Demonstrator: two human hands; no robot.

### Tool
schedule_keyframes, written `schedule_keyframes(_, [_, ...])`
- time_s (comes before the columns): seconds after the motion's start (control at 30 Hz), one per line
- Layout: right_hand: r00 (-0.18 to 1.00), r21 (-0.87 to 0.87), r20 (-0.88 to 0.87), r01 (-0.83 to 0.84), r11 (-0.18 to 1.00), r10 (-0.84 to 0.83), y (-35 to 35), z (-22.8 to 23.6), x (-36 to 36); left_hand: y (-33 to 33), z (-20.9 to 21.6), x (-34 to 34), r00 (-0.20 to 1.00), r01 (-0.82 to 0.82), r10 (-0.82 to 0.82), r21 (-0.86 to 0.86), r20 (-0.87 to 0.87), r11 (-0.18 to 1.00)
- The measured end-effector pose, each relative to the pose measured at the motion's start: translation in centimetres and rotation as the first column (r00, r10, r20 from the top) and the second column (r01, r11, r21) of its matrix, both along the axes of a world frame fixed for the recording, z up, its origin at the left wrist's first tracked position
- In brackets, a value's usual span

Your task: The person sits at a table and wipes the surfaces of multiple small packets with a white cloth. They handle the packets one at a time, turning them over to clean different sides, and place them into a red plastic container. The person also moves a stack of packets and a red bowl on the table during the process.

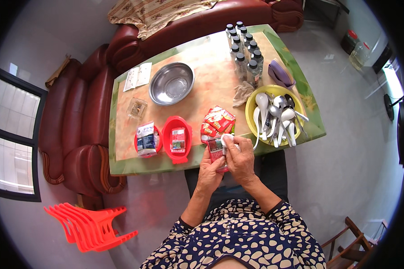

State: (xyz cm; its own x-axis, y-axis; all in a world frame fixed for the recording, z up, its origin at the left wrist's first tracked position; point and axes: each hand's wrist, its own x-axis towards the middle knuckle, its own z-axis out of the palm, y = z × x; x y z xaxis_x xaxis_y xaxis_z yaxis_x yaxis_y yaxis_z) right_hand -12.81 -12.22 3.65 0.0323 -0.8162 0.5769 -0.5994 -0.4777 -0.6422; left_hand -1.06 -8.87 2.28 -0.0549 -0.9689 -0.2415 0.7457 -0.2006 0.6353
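Note:
My left hand (208,174) grips a small red-and-dark printed packet (216,149) at the table's near edge. Pressed against its upper right corner is a white wipe (226,139), pinched in the fingers of my right hand (240,160). Just beyond both hands lies a pile of red packets (220,119). To the left, a red oval basket (167,136) has a similar packet (178,141) in it. Beside that, a white-and-blue wipes pack (146,140) rests on a round red container (160,145).
A yellow bowl (252,102) full of spoons and ladles stands right, near a crumpled cloth (242,93). Behind it are several black-capped bottles (241,67) and purple containers (280,75). A steel bowl (157,89), clear box (137,109) and paper (138,77) lie farther left.

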Motion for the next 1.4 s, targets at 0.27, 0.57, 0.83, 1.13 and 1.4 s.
schedule_keyframes(0.27, [0.954, 0.019, -0.067, -0.290, 0.957, 0.291, 3.4, -0.5, -1.5, 0.2, 0.5, 0.7, 0.991, 0.010, -0.009, 0.007, -0.136, 1.000])
schedule_keyframes(0.57, [0.979, -0.041, -0.127, -0.164, 0.986, 0.157, 0.2, 0.4, 0.2, 0.5, 2.0, 0.4, 0.967, 0.030, -0.017, 0.048, -0.256, 0.998])
schedule_keyframes(0.83, [0.897, -0.006, -0.089, -0.435, 0.901, 0.432, 0.4, 0.7, -0.8, 1.1, 1.7, 1.2, 0.964, 0.078, -0.076, -0.005, -0.255, 0.997])
schedule_keyframes(1.13, [0.926, -0.077, -0.207, -0.337, 0.938, 0.315, 0.6, 0.3, 1.1, 1.2, 1.4, 1.0, 0.980, 0.089, -0.089, -0.009, -0.176, 0.996])
schedule_keyframes(1.4, [0.988, -0.010, -0.153, -0.002, 1.000, 0.000, 0.6, 1.2, 0.4, 0.6, 1.6, 0.5, 0.995, -0.056, 0.055, -0.011, -0.085, 0.998])
